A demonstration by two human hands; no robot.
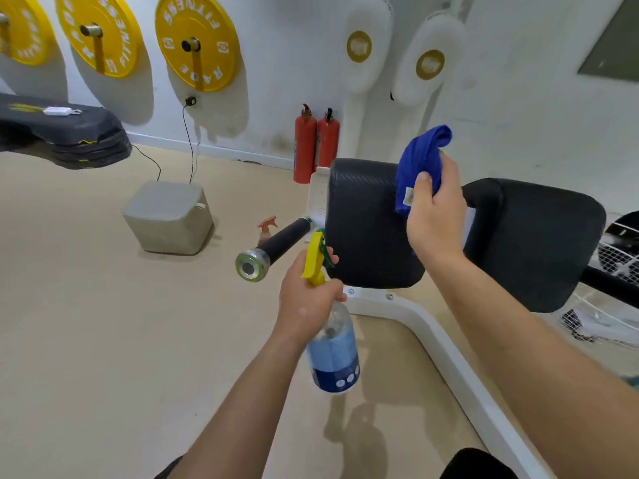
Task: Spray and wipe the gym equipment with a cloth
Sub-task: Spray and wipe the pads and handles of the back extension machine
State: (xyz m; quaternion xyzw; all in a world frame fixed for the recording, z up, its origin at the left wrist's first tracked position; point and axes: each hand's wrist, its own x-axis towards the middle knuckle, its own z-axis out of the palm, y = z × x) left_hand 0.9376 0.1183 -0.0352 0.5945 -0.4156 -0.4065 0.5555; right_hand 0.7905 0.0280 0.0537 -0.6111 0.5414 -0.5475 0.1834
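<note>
**While the left hand [304, 299] grips the spray bottle [333, 354], the right hand [437, 219] holds the cloth [420, 164] at the pad [363, 223]**

Left hand: fingers curled round the bottle neck, just under the yellow trigger [314, 261]. A fingertip shows at the front of the trigger. The bottle hangs below the fist: clear, blue liquid inside, dark blue label at the bottom. The nozzle end sits just beside the pad's lower left edge.

Right hand: closed round the bunched blue cloth, thumb pressed on the fabric. The cloth sticks up above the fist and overlaps the pad's upper right corner. Contact with the pad: cannot tell.

The pad is black and cushioned, on a white frame [432, 337] with bolts showing under it. A second black pad [539, 243] sits just beside it on the right, with the gap between them behind the right hand. A black handle [276, 242] with a metal end cap sticks out left of the pad.

Further out:
- orange sprayer [268, 224] on the floor [103, 323] behind the handle
- grey box [169, 216] left of it
- two red fire extinguishers [306, 143] against the wall
- yellow weight plates [197, 43] and white plates [366, 46] on the wall
- stack of black steps [62, 133] far left
- wire fan guard [619, 257] far right
</note>
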